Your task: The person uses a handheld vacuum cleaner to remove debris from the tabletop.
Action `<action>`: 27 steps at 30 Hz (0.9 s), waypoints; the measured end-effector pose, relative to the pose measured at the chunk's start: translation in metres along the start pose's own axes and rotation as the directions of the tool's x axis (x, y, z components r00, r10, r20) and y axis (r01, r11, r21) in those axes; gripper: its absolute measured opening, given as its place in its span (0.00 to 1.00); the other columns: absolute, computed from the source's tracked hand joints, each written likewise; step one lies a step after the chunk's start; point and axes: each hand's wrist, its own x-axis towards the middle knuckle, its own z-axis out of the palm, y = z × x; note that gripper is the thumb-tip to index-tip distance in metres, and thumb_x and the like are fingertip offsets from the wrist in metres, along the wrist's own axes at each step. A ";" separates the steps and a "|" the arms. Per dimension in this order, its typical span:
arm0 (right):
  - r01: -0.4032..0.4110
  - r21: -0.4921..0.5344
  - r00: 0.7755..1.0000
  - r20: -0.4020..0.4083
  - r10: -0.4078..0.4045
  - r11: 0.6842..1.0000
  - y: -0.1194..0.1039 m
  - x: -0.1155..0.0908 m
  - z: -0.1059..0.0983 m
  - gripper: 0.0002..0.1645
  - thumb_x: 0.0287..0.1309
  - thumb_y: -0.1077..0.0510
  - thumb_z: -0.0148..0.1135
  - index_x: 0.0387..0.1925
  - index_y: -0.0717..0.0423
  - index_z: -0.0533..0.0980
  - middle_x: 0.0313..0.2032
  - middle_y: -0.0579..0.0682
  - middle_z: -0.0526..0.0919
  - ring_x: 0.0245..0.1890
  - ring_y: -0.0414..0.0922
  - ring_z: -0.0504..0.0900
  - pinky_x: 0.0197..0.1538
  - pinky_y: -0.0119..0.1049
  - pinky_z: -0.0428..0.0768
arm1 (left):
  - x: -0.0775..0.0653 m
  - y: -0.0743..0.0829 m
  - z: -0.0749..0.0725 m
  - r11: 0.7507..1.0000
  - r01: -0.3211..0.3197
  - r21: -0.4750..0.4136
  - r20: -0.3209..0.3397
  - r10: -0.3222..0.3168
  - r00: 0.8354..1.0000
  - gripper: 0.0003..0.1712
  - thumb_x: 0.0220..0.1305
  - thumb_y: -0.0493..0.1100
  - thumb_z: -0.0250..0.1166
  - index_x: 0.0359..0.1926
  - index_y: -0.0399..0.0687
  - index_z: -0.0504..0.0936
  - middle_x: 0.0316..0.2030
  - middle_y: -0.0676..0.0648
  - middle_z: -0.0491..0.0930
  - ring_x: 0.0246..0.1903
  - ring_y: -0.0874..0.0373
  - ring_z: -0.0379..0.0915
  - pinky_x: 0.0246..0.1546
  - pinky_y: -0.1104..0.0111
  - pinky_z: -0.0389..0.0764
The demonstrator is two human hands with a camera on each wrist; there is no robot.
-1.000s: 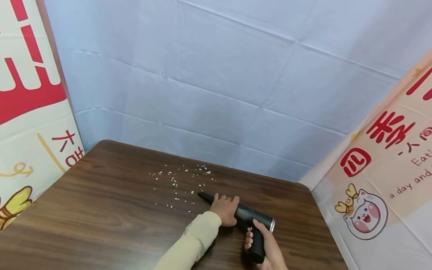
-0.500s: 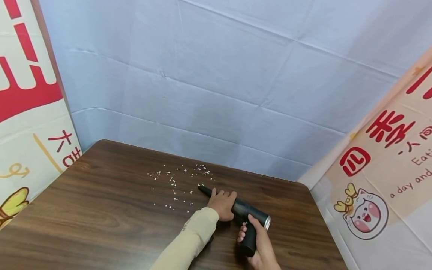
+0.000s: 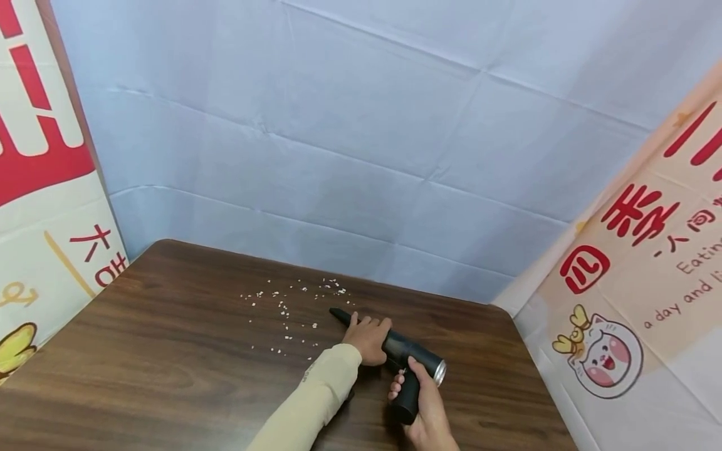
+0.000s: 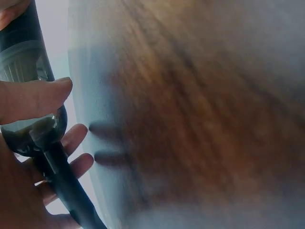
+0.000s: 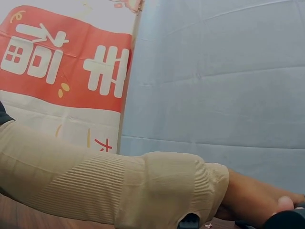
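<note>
A black handheld vacuum cleaner [image 3: 416, 352] is held low over the wooden table in the head view, its narrow nozzle [image 3: 340, 316] pointing to the far left. My left hand [image 3: 368, 341] grips its front part from above. Around the handle [image 3: 407, 401], my right hand [image 3: 427, 404] is curled with the thumb up by the barrel. The left wrist view shows the left thumb [image 4: 38, 99] across the clear dust cup and fingers on the far side. White bits [image 3: 341, 290] lie scattered left of and beyond the nozzle tip. In the right wrist view my right hand is mostly hidden.
The brown wooden table [image 3: 169, 351] has rounded far corners. A pale blue cloth wall [image 3: 316, 156] rises behind it, with printed banners [image 3: 606, 363] at both sides. The beige left sleeve [image 3: 318, 388] reaches across the front of the table.
The vacuum cleaner has shifted slightly away from me, and its rear end and my right hand have moved a little left. Both hands keep their grip. The head view has turned slightly.
</note>
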 end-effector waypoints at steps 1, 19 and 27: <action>0.003 0.002 1.000 -0.003 -0.003 1.000 0.001 0.001 0.000 0.17 0.78 0.49 0.48 0.38 0.59 0.65 0.25 0.44 0.71 0.22 0.34 0.73 0.29 0.24 0.77 | 0.001 -0.001 0.001 1.000 -0.003 -0.004 -0.001 0.003 1.000 0.33 0.61 0.43 0.68 0.67 0.56 0.71 0.61 0.49 0.78 0.66 0.49 0.68 0.74 0.44 0.53; 0.078 0.009 0.995 -0.063 -0.077 0.997 -0.002 0.004 -0.006 0.16 0.79 0.48 0.46 0.50 0.56 0.60 0.27 0.44 0.70 0.24 0.33 0.73 0.30 0.23 0.76 | 0.018 0.010 0.005 0.999 -0.036 -0.032 0.027 0.036 0.999 0.31 0.63 0.42 0.67 0.66 0.58 0.72 0.60 0.52 0.78 0.66 0.53 0.68 0.76 0.49 0.52; 0.106 0.015 0.991 -0.078 -0.104 0.994 -0.006 0.007 -0.007 0.14 0.79 0.49 0.46 0.51 0.55 0.59 0.27 0.44 0.70 0.23 0.34 0.73 0.29 0.23 0.76 | 0.025 0.013 0.005 0.998 -0.051 -0.049 0.023 0.052 0.998 0.29 0.63 0.42 0.66 0.65 0.57 0.73 0.59 0.52 0.79 0.65 0.53 0.68 0.76 0.50 0.51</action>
